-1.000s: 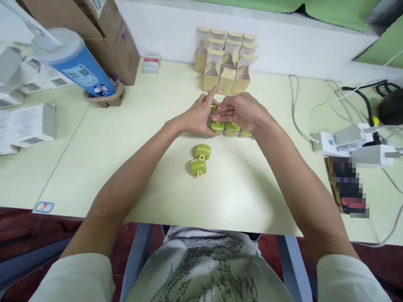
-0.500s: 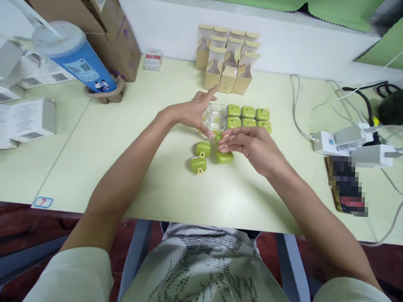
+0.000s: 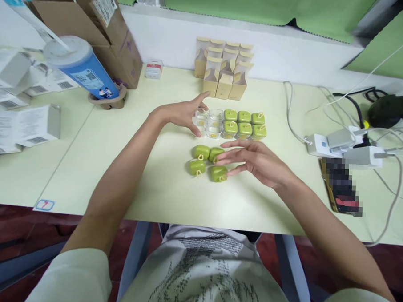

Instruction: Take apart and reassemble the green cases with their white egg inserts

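Note:
Several small green lids (image 3: 206, 162) with yellow loops lie loose in a cluster mid-table. Behind them stands a block of little clear jars (image 3: 230, 124); the left ones are uncapped, the right ones carry green lids. My right hand (image 3: 254, 161) hovers flat with fingers stretched out, fingertips touching the loose lids. My left hand (image 3: 185, 114) is open, fingers spread, its fingertips resting against the uncapped jars at the block's left end. Neither hand holds anything.
Tan cartons (image 3: 223, 71) with open flaps stand at the back. A tilted blue cup (image 3: 81, 71) and a cardboard box (image 3: 103, 26) sit back left, white boxes (image 3: 22, 125) at far left. Chargers and cables (image 3: 348, 144) crowd the right side.
Both hands left the jar block. My right hand carried green lids toward me and set them by the two loose ones; my left hand stayed at the block's left end.

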`<move>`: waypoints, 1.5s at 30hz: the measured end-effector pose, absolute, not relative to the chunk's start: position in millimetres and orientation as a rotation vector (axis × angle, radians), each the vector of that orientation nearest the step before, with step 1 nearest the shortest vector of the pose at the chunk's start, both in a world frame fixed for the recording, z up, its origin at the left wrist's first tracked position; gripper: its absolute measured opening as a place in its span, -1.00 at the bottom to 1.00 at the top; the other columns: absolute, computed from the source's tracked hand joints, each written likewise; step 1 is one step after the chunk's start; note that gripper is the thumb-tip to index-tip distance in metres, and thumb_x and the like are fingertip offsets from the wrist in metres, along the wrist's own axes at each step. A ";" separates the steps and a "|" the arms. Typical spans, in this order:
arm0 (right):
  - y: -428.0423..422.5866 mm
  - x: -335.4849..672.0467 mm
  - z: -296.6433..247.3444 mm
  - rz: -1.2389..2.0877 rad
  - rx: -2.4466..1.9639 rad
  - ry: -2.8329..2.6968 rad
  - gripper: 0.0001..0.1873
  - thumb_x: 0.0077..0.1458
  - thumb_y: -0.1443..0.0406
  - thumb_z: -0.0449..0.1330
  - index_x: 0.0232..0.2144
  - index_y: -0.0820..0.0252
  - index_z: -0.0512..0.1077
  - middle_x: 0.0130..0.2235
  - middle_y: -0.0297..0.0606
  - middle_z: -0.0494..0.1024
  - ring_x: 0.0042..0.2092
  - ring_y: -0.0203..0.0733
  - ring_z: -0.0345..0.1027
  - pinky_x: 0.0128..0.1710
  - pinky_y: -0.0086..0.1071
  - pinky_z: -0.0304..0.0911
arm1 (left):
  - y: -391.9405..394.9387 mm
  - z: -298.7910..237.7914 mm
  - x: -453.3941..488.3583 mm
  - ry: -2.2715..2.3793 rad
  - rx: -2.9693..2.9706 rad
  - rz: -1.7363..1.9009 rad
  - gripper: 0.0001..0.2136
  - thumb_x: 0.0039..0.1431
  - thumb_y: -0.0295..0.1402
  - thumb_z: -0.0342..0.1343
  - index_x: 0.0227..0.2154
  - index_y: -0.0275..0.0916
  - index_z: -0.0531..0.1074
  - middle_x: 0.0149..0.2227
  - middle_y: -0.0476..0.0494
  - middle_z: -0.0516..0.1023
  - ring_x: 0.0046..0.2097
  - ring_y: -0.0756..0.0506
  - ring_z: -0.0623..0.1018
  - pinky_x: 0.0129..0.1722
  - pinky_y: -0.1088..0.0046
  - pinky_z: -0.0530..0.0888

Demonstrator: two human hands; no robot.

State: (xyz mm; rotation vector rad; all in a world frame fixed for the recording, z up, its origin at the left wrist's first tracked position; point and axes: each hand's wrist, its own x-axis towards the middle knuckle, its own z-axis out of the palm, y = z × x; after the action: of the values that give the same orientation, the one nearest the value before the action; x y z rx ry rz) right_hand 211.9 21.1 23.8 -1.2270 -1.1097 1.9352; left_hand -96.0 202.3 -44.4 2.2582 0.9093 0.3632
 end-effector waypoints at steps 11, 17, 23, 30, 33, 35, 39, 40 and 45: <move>129.5 220.8 33.8 1.459 -1.321 -1.159 -0.82 0.15 0.45 0.41 -0.19 0.13 0.61 -0.21 -0.14 0.72 -0.15 0.02 0.73 -0.15 -0.10 0.75 | 174.1 -33.2 -59.1 1.003 2.283 0.428 0.51 -0.21 0.14 0.66 0.74 0.00 -0.11 0.54 -0.44 0.36 0.64 -0.57 0.18 0.60 -0.23 0.27; 149.7 213.0 19.7 1.562 -1.308 -1.204 -0.76 0.12 0.46 0.48 -0.24 0.09 0.58 -0.31 -0.17 0.68 -0.25 0.06 0.71 -0.25 -0.04 0.76 | 165.8 -36.3 -43.9 1.030 2.276 0.479 0.48 -0.19 0.05 0.67 0.74 -0.03 -0.07 0.44 -0.42 0.41 0.56 -0.60 0.21 0.55 -0.30 0.30; 148.8 211.4 18.7 1.674 -1.328 -1.244 -0.80 0.17 0.46 0.51 -0.38 0.16 0.59 -0.33 -0.03 0.72 -0.22 0.06 0.75 -0.03 -0.02 0.78 | 168.0 -31.8 -17.0 0.998 2.290 0.484 0.62 -0.17 0.20 0.65 0.76 -0.09 -0.32 0.51 -0.51 0.32 0.60 -0.62 0.17 0.58 -0.35 0.20; 147.9 203.9 8.1 1.560 -1.303 -1.228 -0.77 0.23 0.41 0.46 -0.42 0.10 0.55 -0.41 -0.15 0.65 -0.26 0.06 0.73 0.02 0.02 0.74 | 181.8 -54.5 6.9 0.999 2.261 0.580 0.70 -0.23 0.04 0.72 0.74 -0.02 -0.46 0.51 -0.48 0.34 0.60 -0.72 0.14 0.57 -0.43 0.14; 142.8 202.2 9.2 1.469 -1.309 -1.229 -0.80 0.24 0.40 0.45 -0.39 0.09 0.56 -0.45 -0.19 0.61 -0.26 0.08 0.71 0.04 0.04 0.73 | 184.1 -59.5 7.8 0.992 2.226 0.618 0.72 -0.26 0.05 0.75 0.73 0.05 -0.46 0.54 -0.46 0.27 0.64 -0.76 0.05 0.57 -0.47 0.12; 134.2 204.8 20.6 1.401 -1.315 -1.246 -0.81 0.26 0.41 0.44 -0.37 0.10 0.57 -0.47 -0.22 0.60 -0.27 0.03 0.69 0.04 -0.02 0.74 | 185.4 -61.2 9.1 0.979 2.212 0.643 0.72 -0.28 0.10 0.76 0.73 0.06 -0.42 0.54 -0.45 0.27 0.65 -0.81 0.00 0.56 -0.53 0.11; 102.9 220.2 59.6 1.255 -1.209 -1.308 -0.69 0.33 0.51 0.23 -0.41 0.15 0.62 -0.36 -0.17 0.71 -0.25 -0.14 0.67 0.01 -0.27 0.68 | 188.0 -62.6 12.6 0.972 2.213 0.642 0.70 -0.31 0.20 0.74 0.74 -0.06 -0.30 0.48 -0.47 0.36 0.64 -0.86 -0.03 0.57 -0.57 0.08; 92.9 224.9 67.2 1.253 -1.177 -1.323 -0.67 0.32 0.51 0.21 -0.42 0.14 0.64 -0.32 -0.13 0.73 -0.24 -0.14 0.67 0.02 -0.26 0.68 | 188.4 -62.6 13.2 0.973 2.213 0.636 0.69 -0.30 0.22 0.72 0.74 -0.10 -0.28 0.46 -0.48 0.39 0.64 -0.86 -0.02 0.58 -0.57 0.06; 46.4 236.2 56.3 1.401 -1.241 -1.288 -0.85 0.25 0.32 0.39 -0.39 0.08 0.71 -0.29 -0.09 0.77 -0.23 0.03 0.72 0.01 -0.01 0.74 | 188.3 -61.2 13.7 0.974 2.223 0.623 0.72 -0.32 0.24 0.70 0.74 -0.20 -0.32 0.47 -0.54 0.44 0.61 -0.81 0.11 0.62 -0.52 0.03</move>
State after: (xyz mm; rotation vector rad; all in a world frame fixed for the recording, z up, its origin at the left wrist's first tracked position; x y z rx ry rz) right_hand 236.2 46.4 56.3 -1.2405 -1.2885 1.4012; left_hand 13.7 188.3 -61.2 2.2225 0.9742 0.6234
